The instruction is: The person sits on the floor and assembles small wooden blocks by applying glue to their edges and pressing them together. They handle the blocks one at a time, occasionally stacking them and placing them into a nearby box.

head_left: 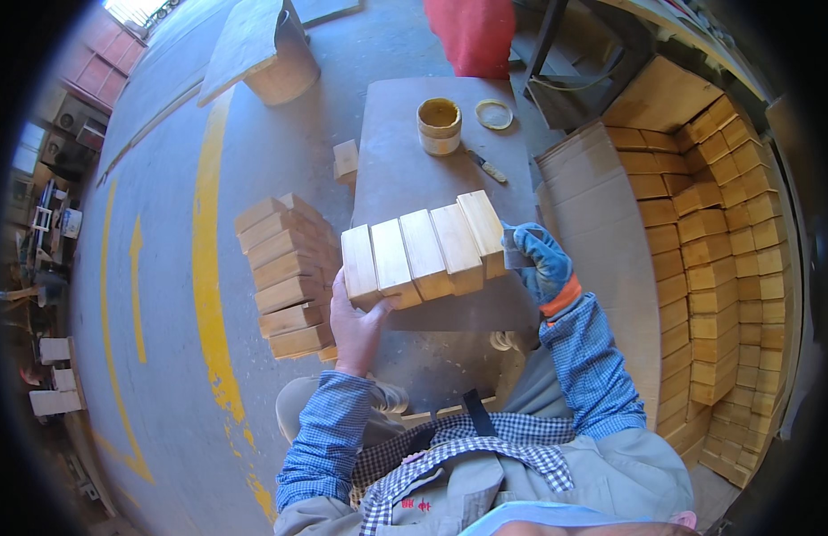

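Note:
A row of several pale wooden blocks (409,255) stands side by side across the near end of a low grey table. My bare left hand (356,322) grips the row's left end, its thumb on the near side. The block at the far right sits pushed farther out than its neighbours. At that right end, my right hand (543,263), in a blue glove with an orange cuff, is closed on a small flat grey piece (517,247). Its kind is unclear, and it is close to or touching the end block.
On the grey table (396,134) stand an open tub of yellowish paste (439,125), its lid (494,114) and a putty knife (487,167). Stacked blocks (284,268) rise from the floor at left. A large cardboard box (601,188) packed with blocks is at right.

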